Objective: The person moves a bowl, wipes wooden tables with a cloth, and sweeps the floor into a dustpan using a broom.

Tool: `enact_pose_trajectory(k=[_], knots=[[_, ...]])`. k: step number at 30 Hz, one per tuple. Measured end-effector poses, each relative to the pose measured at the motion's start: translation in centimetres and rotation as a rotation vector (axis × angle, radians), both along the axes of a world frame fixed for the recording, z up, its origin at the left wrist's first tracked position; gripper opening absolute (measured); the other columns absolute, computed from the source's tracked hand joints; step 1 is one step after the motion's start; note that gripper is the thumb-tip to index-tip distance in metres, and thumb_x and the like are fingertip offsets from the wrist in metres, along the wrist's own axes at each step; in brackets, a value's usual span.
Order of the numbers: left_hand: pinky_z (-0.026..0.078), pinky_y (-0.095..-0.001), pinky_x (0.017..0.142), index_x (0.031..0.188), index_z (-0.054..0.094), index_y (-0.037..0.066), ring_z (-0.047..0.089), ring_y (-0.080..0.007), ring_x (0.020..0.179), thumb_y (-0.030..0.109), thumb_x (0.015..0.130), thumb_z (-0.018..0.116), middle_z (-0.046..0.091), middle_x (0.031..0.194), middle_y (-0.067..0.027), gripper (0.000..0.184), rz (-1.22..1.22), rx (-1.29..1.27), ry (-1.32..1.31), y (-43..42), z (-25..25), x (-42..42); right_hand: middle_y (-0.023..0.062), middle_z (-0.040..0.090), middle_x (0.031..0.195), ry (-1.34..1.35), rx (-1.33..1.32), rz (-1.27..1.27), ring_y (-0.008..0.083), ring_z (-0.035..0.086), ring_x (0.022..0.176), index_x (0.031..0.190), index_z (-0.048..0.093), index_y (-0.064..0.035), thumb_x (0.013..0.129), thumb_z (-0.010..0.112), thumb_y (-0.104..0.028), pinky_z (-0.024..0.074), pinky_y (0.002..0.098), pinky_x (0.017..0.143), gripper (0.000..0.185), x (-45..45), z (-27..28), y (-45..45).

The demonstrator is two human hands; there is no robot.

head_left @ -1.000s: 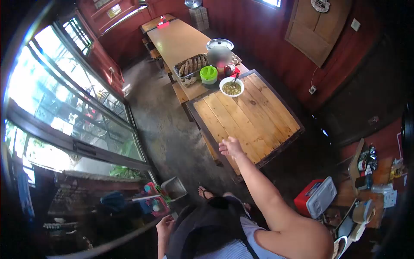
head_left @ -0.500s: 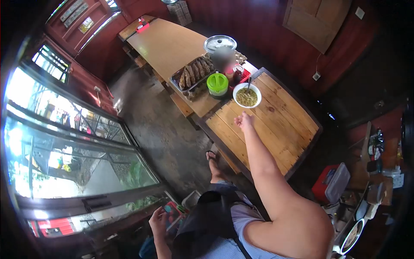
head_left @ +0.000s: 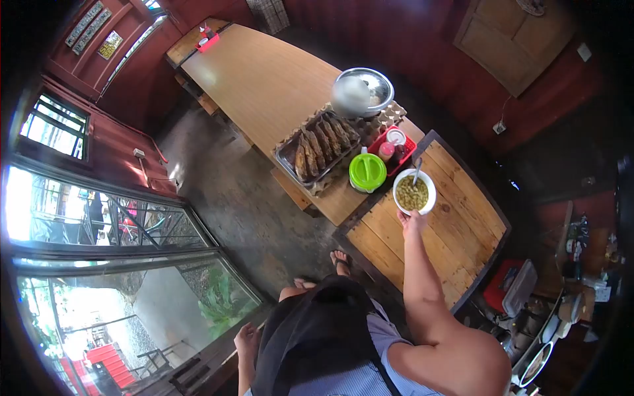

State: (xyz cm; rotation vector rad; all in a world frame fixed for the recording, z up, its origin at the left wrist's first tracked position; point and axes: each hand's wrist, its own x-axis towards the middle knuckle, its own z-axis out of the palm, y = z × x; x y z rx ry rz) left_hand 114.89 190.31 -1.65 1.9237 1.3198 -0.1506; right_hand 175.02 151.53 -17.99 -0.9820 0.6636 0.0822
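In the head view, a plank table [head_left: 462, 228] with a dark border stands nearest the person, its pale boards knotted and worn. Its far side meets a long tan table [head_left: 264, 76], smooth and slightly shiny, with a bench [head_left: 297, 190] along its left. The floor [head_left: 244, 191] is dark and stained. The walls [head_left: 409, 39] are deep red, one with a brown board [head_left: 512, 49] at the far right. Glass panels [head_left: 158, 297] fill the left side, with daylight and plants beyond; a barred window [head_left: 56, 129] sits farther off. A red cooler [head_left: 505, 284] with a pale lid is at the right.

A white bowl [head_left: 432, 193] of greenish soup with a spoon is at the plank table's far left part. The right hand [head_left: 412, 222] meets its near rim; I cannot tell whether the fingers are clamped on it. The left hand [head_left: 246, 340] is low by the person's side, loosely curled, nothing seen in it; how far its fingers part is unclear.

Just beyond the bowl are a green-lidded tub [head_left: 367, 173], a red basket [head_left: 411, 152] of bottles and a tray [head_left: 335, 170] of browned food.

Two long signs [head_left: 88, 28] and a yellow sign [head_left: 110, 44] hang far left, their writing too small to read.
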Motion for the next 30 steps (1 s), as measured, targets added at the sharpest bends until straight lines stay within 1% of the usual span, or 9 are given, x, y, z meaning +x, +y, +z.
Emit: enact_pose_trajectory(k=[1,5,8,15,17,20,22,28,30], knots=[[0.062,-0.0342,0.086,0.135,0.071,0.000,0.079,-0.0202,0.096,0.017,0.092,0.081,0.082,0.107,-0.0144,0.047,-0.090,0.053,0.056,1.6,-0.3,0.4,0.0211,0.070,0.122,0.018,-0.034,-0.032,0.0340,0.077,0.084,0.150,0.043,-0.0107,0.090,0.052,0.004,0.0680,0.0404,0.067,0.063,-0.4,0.7,0.2],[0.061,-0.0354,0.089,0.136,0.071,0.000,0.080,-0.0235,0.097,0.021,0.090,0.082,0.082,0.106,-0.0150,0.052,-0.118,0.056,0.139,8.8,-2.5,1.6,0.0196,0.071,0.115,0.039,-0.085,-0.123,0.0326,0.076,0.082,0.148,0.046,-0.0064,0.085,0.058,0.005,0.0677,0.0404,0.066,0.065,-2.3,1.9,-0.1],[0.061,-0.0363,0.091,0.135,0.072,0.003,0.080,-0.0239,0.099,0.022,0.089,0.082,0.082,0.105,-0.0153,0.051,-0.043,-0.029,0.133,14.4,-3.3,3.5,0.0208,0.072,0.112,0.041,-0.205,-0.157,0.0324,0.076,0.080,0.146,0.047,-0.0038,0.083,0.059,0.006,0.0673,0.0403,0.065,0.065,-5.0,5.8,0.2],[0.060,-0.0394,0.093,0.136,0.073,0.006,0.079,-0.0244,0.101,0.026,0.088,0.081,0.082,0.104,-0.0153,0.052,-0.241,-0.051,0.151,31.3,-6.1,7.9,0.0205,0.074,0.106,0.026,-0.407,-0.117,0.0323,0.077,0.076,0.141,0.051,-0.0023,0.088,0.054,-0.005,0.0666,0.0401,0.062,0.054,-9.9,15.9,2.9],[0.060,-0.0398,0.093,0.135,0.073,0.006,0.079,-0.0244,0.101,0.027,0.089,0.081,0.082,0.105,-0.0151,0.052,-0.294,0.007,0.120,37.1,-8.6,8.9,0.0200,0.074,0.106,0.008,-0.444,-0.104,0.0319,0.077,0.076,0.140,0.052,-0.0018,0.088,0.054,-0.006,0.0665,0.0398,0.062,0.052,-10.7,18.8,5.5],[0.060,-0.0391,0.091,0.134,0.073,0.006,0.079,-0.0237,0.099,0.027,0.088,0.082,0.082,0.104,-0.0142,0.052,-0.331,0.075,0.102,43.3,-7.7,13.4,0.0200,0.075,0.103,-0.006,-0.415,-0.003,0.0308,0.077,0.077,0.134,0.055,0.0039,0.090,0.055,-0.010,0.0660,0.0394,0.063,0.046,-10.7,23.2,10.9],[0.060,-0.0370,0.089,0.137,0.071,0.005,0.078,-0.0222,0.097,0.023,0.090,0.081,0.081,0.101,-0.0124,0.051,-0.337,0.044,-0.054,47.0,-6.9,16.8,0.0204,0.075,0.103,-0.014,-0.394,0.024,0.0306,0.077,0.077,0.133,0.056,0.0044,0.090,0.055,-0.010,0.0660,0.0392,0.065,0.045,-10.1,25.9,16.0],[0.061,-0.0354,0.088,0.142,0.067,0.004,0.078,-0.0205,0.095,0.018,0.094,0.079,0.081,0.104,-0.0113,0.051,-0.392,-0.029,-0.151,53.8,-7.1,26.2,0.0239,0.073,0.109,-0.087,-0.166,0.187,0.0343,0.077,0.087,0.138,0.051,0.0028,0.091,0.056,-0.007,0.0680,0.0459,0.075,0.049,-5.6,25.1,30.2],[0.061,-0.0362,0.088,0.142,0.067,0.004,0.079,-0.0213,0.096,0.019,0.093,0.080,0.081,0.105,-0.0120,0.053,-0.469,0.024,-0.128,54.7,-5.4,29.2,0.0241,0.074,0.110,-0.108,-0.080,0.197,0.0348,0.078,0.082,0.138,0.051,0.0036,0.091,0.054,-0.005,0.0691,0.0451,0.069,0.048,-3.4,23.9,35.7]])
